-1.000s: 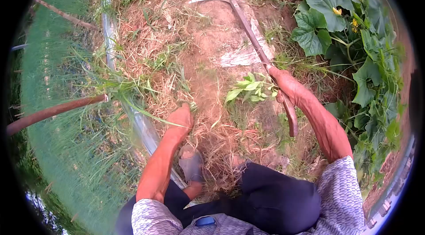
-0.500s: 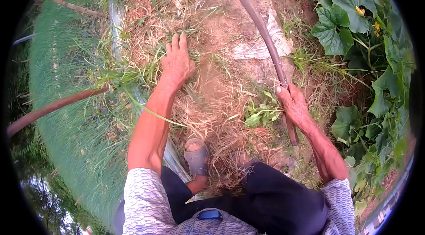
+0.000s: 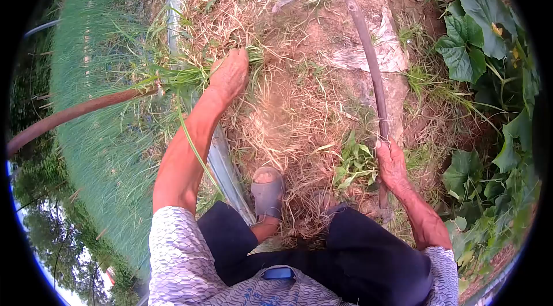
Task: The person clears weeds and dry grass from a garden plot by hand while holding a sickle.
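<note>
My right hand (image 3: 393, 163) is closed round the lower part of the long, bent wooden handle of a sickle (image 3: 370, 46). Its curved blade points left at the far end, just above the dry ground. A tuft of long green grass (image 3: 183, 77) passes under my left hand (image 3: 230, 71), whose fingers are bent and closed on it. Blades stick out on both sides of that fist, and one long blade hangs down along the forearm. The left fingertips are partly hidden behind the knuckles.
Green netting (image 3: 98, 150) stands on the left, with a brown pole (image 3: 80, 111) against it and a plastic strip (image 3: 222, 159) along its foot. Broad-leaved vines (image 3: 461, 46) grow on the right. A pale torn sheet (image 3: 386, 49) lies on the soil. A small leafy plant (image 3: 354, 162) grows near my right hand.
My left hand has gone from outstretched fingers to closed on the grass. The sickle's blade has turned more level, and its whole handle appears farther right and lower in view.
</note>
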Action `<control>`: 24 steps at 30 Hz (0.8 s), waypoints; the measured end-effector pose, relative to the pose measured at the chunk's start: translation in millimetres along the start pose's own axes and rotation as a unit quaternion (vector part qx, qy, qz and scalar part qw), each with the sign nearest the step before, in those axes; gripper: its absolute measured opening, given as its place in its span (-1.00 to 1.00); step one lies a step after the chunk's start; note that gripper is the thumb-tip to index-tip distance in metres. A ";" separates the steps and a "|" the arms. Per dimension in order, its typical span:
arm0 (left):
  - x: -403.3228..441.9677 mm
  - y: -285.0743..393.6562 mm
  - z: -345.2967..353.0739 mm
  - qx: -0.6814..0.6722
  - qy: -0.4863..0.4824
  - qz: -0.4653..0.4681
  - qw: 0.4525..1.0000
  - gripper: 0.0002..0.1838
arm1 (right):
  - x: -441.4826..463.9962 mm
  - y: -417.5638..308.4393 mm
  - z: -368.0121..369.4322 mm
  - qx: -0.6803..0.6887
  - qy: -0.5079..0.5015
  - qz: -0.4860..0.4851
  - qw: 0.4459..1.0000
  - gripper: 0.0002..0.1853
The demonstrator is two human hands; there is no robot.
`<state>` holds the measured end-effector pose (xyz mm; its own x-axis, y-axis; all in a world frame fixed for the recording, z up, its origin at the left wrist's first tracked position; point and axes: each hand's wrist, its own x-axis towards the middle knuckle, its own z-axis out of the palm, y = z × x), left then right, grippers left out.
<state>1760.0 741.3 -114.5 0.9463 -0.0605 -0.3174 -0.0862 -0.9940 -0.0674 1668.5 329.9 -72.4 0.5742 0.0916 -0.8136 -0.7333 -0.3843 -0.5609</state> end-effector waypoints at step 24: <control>-153.4 44.0 -22.6 -0.145 -0.253 0.231 0.928 -0.84 | -78.4 147.0 -31.2 -0.178 -0.094 0.005 0.980 -0.71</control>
<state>1618.0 704.7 -47.4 0.5548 -0.5090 -0.6582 -0.2893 -0.8597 0.4210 1527.1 237.6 -86.2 0.4656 0.2419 -0.8513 -0.5461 -0.6784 -0.4915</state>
